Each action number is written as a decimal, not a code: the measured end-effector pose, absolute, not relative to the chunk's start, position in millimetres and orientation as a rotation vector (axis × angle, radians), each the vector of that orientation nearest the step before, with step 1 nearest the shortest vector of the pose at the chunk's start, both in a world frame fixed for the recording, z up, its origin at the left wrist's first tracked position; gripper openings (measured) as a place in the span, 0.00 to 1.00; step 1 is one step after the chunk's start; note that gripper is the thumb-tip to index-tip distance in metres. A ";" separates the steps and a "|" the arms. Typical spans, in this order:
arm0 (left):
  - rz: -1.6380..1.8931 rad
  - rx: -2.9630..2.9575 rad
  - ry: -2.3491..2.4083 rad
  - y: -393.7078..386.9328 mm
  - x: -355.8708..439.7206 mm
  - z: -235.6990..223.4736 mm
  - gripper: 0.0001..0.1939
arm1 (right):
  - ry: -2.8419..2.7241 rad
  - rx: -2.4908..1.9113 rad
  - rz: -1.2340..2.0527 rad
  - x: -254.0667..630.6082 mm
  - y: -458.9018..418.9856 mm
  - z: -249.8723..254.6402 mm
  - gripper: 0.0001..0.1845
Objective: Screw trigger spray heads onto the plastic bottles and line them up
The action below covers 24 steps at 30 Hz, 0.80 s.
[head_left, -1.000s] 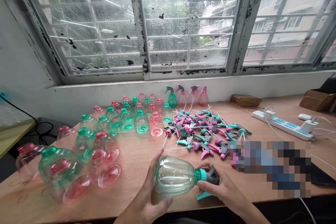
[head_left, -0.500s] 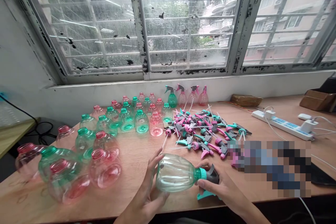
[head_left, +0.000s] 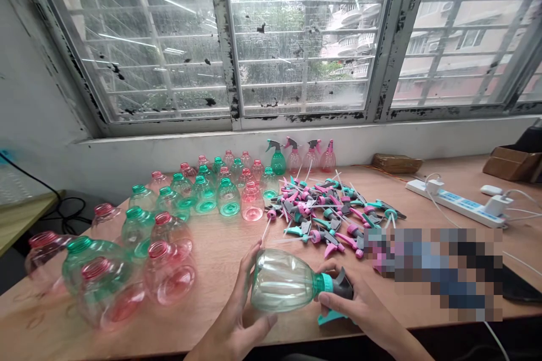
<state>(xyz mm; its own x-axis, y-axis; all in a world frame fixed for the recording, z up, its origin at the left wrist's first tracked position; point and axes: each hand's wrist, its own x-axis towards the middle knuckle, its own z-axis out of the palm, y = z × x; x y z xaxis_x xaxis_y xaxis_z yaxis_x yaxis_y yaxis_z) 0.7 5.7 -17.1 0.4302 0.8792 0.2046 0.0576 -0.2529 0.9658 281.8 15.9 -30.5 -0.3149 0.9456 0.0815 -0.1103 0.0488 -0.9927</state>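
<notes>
A clear green spray bottle lies sideways between my hands, above the table's front edge, its base to the left. My left hand cups the base end, fingers behind it and thumb beneath. My right hand grips the teal collar and the grey spray head at the neck. A teal trigger sticks out below my right fingers. Beyond the bottle lies a heap of pink, teal and grey spray heads with white dip tubes.
Several open pink and green bottles stand across the left side of the table. Several bottles with spray heads line the wall. On the right are a power strip, a cardboard box and a blurred patch.
My left hand shifts slightly around the bottle's base, its thumb closing in and then moving out again. The bottle turns or tilts a little. My right hand keeps its grip at the neck.
</notes>
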 end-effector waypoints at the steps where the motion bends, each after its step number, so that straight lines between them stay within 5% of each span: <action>1: 1.000 1.629 0.834 5.6 1.5 -17.7 0.43 | -1.397 -0.913 1.441 282.0 15.9 -30.6 0.24; 9: 1.095 1.508 0.791 2.7 9.6 -17.3 0.37 | -1.381 -0.924 1.441 281.1 15.2 -27.9 0.25; 24: 0.920 1.517 0.746 5.2 6.0 -10.4 0.47 | -1.396 -0.919 1.448 281.9 16.0 -31.3 0.24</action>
<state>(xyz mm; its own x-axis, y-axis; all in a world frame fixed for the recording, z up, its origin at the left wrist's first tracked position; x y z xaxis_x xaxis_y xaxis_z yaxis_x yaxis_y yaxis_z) 6.0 5.2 -10.4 0.4901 0.8597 0.1437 -0.0369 -0.1442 0.9889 281.9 16.0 -31.3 -0.3217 0.9441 0.0715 -0.1054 0.0394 -0.9937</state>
